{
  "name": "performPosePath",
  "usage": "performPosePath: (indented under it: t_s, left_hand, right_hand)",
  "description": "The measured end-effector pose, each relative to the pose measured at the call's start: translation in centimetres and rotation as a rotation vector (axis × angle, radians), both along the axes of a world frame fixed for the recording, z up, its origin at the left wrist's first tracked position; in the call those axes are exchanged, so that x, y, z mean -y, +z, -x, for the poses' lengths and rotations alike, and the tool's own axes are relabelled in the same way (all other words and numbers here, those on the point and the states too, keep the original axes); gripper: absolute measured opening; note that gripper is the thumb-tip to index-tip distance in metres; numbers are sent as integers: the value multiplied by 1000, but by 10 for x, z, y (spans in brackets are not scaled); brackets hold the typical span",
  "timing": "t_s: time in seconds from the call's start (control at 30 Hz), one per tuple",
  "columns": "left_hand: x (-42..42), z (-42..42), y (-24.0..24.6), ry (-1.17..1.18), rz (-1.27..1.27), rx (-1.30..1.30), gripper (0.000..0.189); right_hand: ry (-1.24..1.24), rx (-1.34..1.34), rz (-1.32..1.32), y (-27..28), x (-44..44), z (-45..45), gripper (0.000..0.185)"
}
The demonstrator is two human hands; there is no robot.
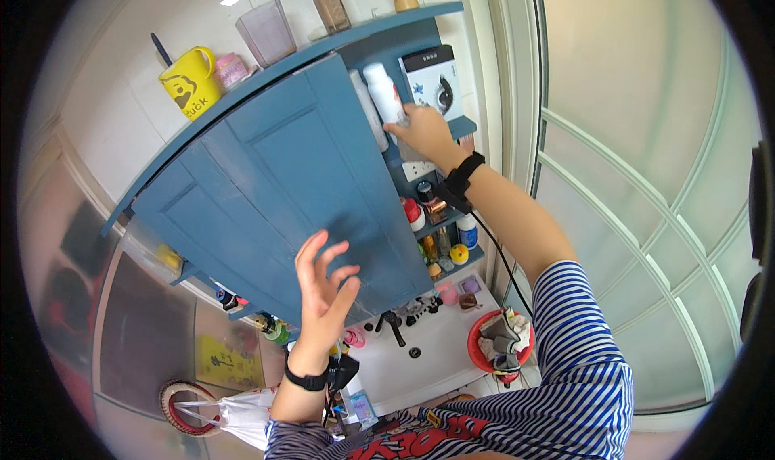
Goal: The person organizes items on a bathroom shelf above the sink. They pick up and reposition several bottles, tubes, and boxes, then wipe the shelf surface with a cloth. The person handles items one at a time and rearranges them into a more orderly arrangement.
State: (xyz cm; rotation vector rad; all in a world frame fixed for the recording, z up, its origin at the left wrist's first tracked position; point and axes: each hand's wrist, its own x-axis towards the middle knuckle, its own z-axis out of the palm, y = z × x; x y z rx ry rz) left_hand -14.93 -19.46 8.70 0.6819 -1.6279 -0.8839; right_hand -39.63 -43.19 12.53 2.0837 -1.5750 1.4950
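My right hand (pixel 424 132) grips the lower end of a white bottle (pixel 382 89) with a red mark, at the upper side shelf of a blue wall cabinet (pixel 303 139). Beside that bottle stands another slim white container (pixel 368 106), partly hidden by it. A box with an eye picture (pixel 435 88) stands just behind my fingers. My left hand (pixel 324 290) hovers in front of the cabinet doors with its fingers apart and nothing in them. Both doors are closed. Each wrist wears a black strap.
Jars and small bottles crowd the lower side shelves (pixel 448 218). Below lie a white washbasin (pixel 418 363) with a black faucet (pixel 395 328) and a red basket of cloths (pixel 499 342). A yellow mug (pixel 192 83) stands on the cabinet top. A frosted sliding door (pixel 636 187) borders the right.
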Motion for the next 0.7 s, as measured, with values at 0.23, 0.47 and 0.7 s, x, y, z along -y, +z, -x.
performPosePath:
  t_s: [0.23, 0.47, 0.7]
  left_hand:
    - [-28, -34, -7, 96, 1, -46, 63]
    - [-42, -53, -16, 148, -33, -76, 64]
    - [-64, -84, -12, 249, -45, -88, 61]
  right_hand:
    - [-24, 140, -52, -3, 6, -15, 58]
    - [-31, 140, -56, 4, -13, -15, 38]
    - [-87, 235, 609, 110, -47, 25, 25]
